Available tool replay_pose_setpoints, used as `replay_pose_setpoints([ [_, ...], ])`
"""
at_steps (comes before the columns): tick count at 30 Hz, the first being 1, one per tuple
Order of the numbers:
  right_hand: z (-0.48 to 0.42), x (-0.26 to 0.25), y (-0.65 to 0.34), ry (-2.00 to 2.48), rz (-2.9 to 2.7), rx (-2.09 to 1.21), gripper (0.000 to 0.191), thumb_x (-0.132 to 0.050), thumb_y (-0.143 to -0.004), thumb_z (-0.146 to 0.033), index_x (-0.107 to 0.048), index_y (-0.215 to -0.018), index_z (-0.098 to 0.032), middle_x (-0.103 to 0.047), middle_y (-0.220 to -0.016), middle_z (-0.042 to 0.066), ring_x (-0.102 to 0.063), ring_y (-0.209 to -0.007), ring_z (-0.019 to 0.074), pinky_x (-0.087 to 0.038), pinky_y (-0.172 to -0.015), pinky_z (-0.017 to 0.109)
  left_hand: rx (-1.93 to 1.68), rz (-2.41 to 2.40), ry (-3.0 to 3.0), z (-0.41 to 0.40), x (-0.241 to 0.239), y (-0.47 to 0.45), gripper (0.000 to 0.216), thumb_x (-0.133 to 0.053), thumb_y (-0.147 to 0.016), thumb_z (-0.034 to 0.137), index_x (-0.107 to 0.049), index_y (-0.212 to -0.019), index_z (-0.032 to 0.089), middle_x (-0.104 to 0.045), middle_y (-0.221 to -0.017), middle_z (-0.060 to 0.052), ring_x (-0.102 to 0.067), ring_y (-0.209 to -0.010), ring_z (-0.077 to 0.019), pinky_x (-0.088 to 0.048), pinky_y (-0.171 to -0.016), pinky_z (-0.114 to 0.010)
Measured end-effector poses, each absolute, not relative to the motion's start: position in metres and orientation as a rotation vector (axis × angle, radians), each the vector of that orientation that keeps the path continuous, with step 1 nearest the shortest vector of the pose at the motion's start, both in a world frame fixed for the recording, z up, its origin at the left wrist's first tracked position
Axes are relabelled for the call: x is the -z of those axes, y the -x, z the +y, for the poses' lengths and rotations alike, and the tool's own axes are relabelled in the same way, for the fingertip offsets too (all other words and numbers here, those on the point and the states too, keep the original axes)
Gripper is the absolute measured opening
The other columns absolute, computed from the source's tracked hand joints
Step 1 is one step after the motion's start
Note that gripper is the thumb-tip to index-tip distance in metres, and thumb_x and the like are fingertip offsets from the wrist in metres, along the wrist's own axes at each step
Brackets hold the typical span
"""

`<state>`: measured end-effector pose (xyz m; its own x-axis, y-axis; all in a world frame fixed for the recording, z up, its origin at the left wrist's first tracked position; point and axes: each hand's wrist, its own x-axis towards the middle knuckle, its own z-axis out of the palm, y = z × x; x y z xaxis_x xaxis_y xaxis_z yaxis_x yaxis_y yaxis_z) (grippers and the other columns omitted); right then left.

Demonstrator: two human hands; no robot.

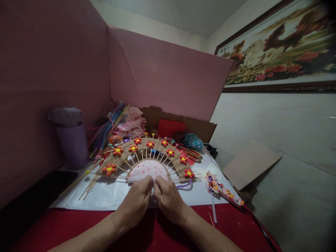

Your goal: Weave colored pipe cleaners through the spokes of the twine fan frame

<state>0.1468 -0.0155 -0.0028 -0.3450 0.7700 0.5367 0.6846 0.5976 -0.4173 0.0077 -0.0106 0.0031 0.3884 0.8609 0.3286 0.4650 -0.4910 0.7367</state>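
A hand-made fan (180, 168) stands spread before me, its arch of twine woven over thin sticks. Red and orange flowers with yellow centres dot the arch, and small coloured beads tip several sticks. At its base is a half-round of white cloth with pink dots (148, 168). My left hand (140, 196) and my right hand (168, 197) are closed side by side at the lower middle of this half-round, knuckles nearly touching. Both grip the fan's base there; the fingertips are hidden. A purple pipe cleaner (186, 184) shows by the fan's right end.
To the right lies a flower-patterned glue gun (223, 190) with a glue stick and black cord. A purple tumbler (72, 140) stands left. Behind the fan are pipe cleaners (110, 122), pink fabric (132, 122), a blue yarn ball (193, 141) and scissors (193, 154). Loose sticks (90, 184) lie left.
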Motion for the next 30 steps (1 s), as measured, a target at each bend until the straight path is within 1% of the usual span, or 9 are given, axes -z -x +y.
replay_pose_setpoints([
  [3, -0.015, -0.001, -0.147, 1.142, -2.081, -0.105, 0.02, -0.034, -0.086, -0.013, -0.038, -0.067, -0.02, -0.043, -0.059, -0.002, -0.042, -0.054, 0.0122, -0.026, -0.054, 0.025, -0.998, 1.1, -2.089, -0.007, -0.006, -0.007, 0.022, -0.032, -0.087, 0.022, -0.038, -0.066, 0.02, -0.046, -0.062, 0.002, -0.037, -0.059, -0.0136, -0.028, -0.056, -0.026],
  [6, -0.014, -0.001, -0.148, 1.168, -2.067, -0.084, 0.021, -0.033, -0.088, -0.015, -0.039, -0.068, -0.02, -0.045, -0.061, -0.002, -0.043, -0.055, 0.0124, -0.027, -0.054, 0.025, -1.002, 1.069, -2.058, -0.004, -0.009, -0.007, 0.025, -0.031, -0.089, 0.027, -0.04, -0.067, 0.02, -0.047, -0.063, 0.002, -0.038, -0.06, -0.0138, -0.029, -0.056, -0.026],
  [10, -0.013, 0.0, -0.15, 1.152, -2.093, -0.115, 0.024, -0.028, -0.092, -0.016, -0.041, -0.072, -0.019, -0.049, -0.067, 0.001, -0.047, -0.061, 0.0137, -0.031, -0.059, 0.025, -0.974, 1.1, -2.008, -0.003, -0.014, -0.006, 0.028, -0.032, -0.089, 0.034, -0.039, -0.066, 0.02, -0.043, -0.062, 0.003, -0.038, -0.059, -0.0137, -0.029, -0.056, -0.027],
  [13, -0.013, 0.0, -0.151, 1.128, -2.099, -0.166, 0.026, -0.025, -0.094, -0.018, -0.041, -0.074, -0.019, -0.049, -0.069, 0.001, -0.048, -0.063, 0.0139, -0.033, -0.061, 0.025, -0.981, 1.128, -1.996, -0.004, -0.016, -0.006, 0.029, -0.03, -0.089, 0.033, -0.037, -0.064, 0.02, -0.041, -0.062, 0.003, -0.037, -0.059, -0.0137, -0.029, -0.057, -0.027],
  [16, -0.014, -0.003, -0.151, 1.141, -2.077, -0.202, 0.023, -0.03, -0.093, -0.02, -0.039, -0.072, -0.02, -0.047, -0.065, -0.001, -0.047, -0.06, 0.0127, -0.032, -0.058, 0.024, -0.974, 1.145, -2.015, -0.004, -0.016, -0.006, 0.029, -0.03, -0.089, 0.033, -0.038, -0.065, 0.02, -0.043, -0.063, 0.003, -0.038, -0.06, -0.014, -0.03, -0.059, -0.028],
  [19, -0.014, -0.004, -0.15, 1.144, -2.072, -0.165, 0.022, -0.034, -0.091, -0.018, -0.038, -0.069, -0.02, -0.047, -0.063, -0.002, -0.046, -0.058, 0.0121, -0.031, -0.057, 0.024, -0.96, 1.136, -2.04, -0.005, -0.017, -0.005, 0.029, -0.029, -0.09, 0.034, -0.04, -0.067, 0.02, -0.044, -0.064, 0.002, -0.04, -0.061, -0.0143, -0.03, -0.059, -0.028],
  [22, -0.014, -0.004, -0.151, 1.139, -2.115, -0.111, 0.022, -0.035, -0.09, -0.016, -0.04, -0.069, -0.02, -0.05, -0.064, -0.001, -0.047, -0.059, 0.012, -0.031, -0.058, 0.023, -0.9, 1.094, -2.086, -0.006, -0.019, -0.002, 0.028, -0.027, -0.09, 0.034, -0.041, -0.069, 0.02, -0.047, -0.066, 0.002, -0.042, -0.063, -0.0146, -0.031, -0.06, -0.028],
  [25, -0.014, -0.006, -0.152, 1.137, -2.186, -0.051, 0.022, -0.035, -0.09, -0.017, -0.041, -0.069, -0.02, -0.053, -0.064, 0.0, -0.048, -0.06, 0.0124, -0.03, -0.058, 0.024, -0.821, 1.07, -2.117, -0.004, -0.019, 0.0, 0.028, -0.029, -0.089, 0.032, -0.041, -0.067, 0.02, -0.048, -0.065, 0.002, -0.043, -0.063, -0.0146, -0.032, -0.061, -0.028],
  [30, -0.014, -0.008, -0.153, 1.172, -2.216, 0.002, 0.023, -0.033, -0.091, -0.018, -0.043, -0.071, -0.019, -0.054, -0.065, 0.0, -0.049, -0.059, 0.0124, -0.029, -0.057, 0.023, -0.867, 1.097, -2.03, 0.003, -0.015, -0.001, 0.028, -0.031, -0.086, 0.033, -0.038, -0.063, 0.02, -0.047, -0.064, 0.002, -0.042, -0.063, -0.0148, -0.032, -0.059, -0.027],
])
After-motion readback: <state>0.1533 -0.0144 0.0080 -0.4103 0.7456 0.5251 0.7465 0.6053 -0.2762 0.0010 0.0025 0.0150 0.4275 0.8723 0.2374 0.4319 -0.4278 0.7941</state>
